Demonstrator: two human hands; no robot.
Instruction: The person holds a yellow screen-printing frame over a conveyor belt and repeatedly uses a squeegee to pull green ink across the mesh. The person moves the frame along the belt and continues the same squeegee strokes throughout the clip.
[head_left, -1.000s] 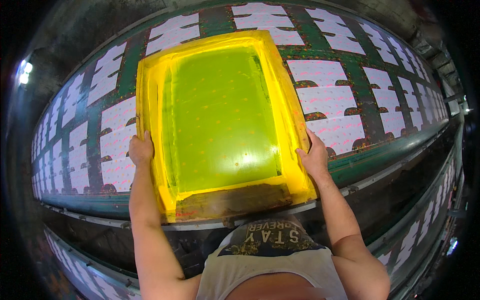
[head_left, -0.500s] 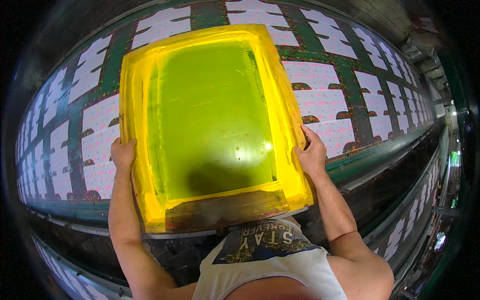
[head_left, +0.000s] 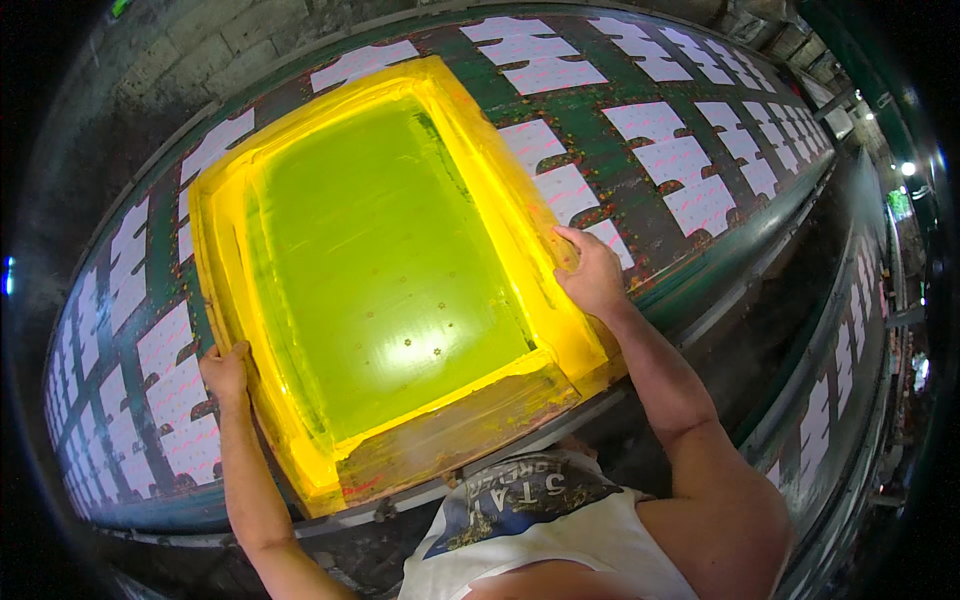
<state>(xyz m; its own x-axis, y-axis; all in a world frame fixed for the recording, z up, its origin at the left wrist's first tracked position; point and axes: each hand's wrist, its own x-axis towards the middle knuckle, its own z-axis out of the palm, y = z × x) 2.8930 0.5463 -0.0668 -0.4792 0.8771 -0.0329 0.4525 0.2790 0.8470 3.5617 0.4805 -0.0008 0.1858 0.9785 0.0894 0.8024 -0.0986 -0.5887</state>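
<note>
A large screen-printing frame (head_left: 385, 260) lies in front of me over the long table, its green mesh edged with wet yellow ink. Brown tape or bare wood covers the near end of its border. My left hand (head_left: 224, 374) grips the left rim, thumb on top and fingers underneath. On the right rim, my right hand (head_left: 592, 272) holds on in the same way, a little farther from me. Under the frame, some white fabric pieces (head_left: 572, 190) with pink marks are partly hidden. Whether the frame touches the table cannot be told.
The long green printing table (head_left: 655, 285) carries rows of white cut pieces (head_left: 170, 400) to both sides. A second table (head_left: 815, 430) with more white pieces runs along the right. A grey block wall (head_left: 215, 55) stands beyond the far left edge.
The view has turned, and the frame now appears tilted more to the left and lower at its near left corner. Both hands keep their hold on its rims.
</note>
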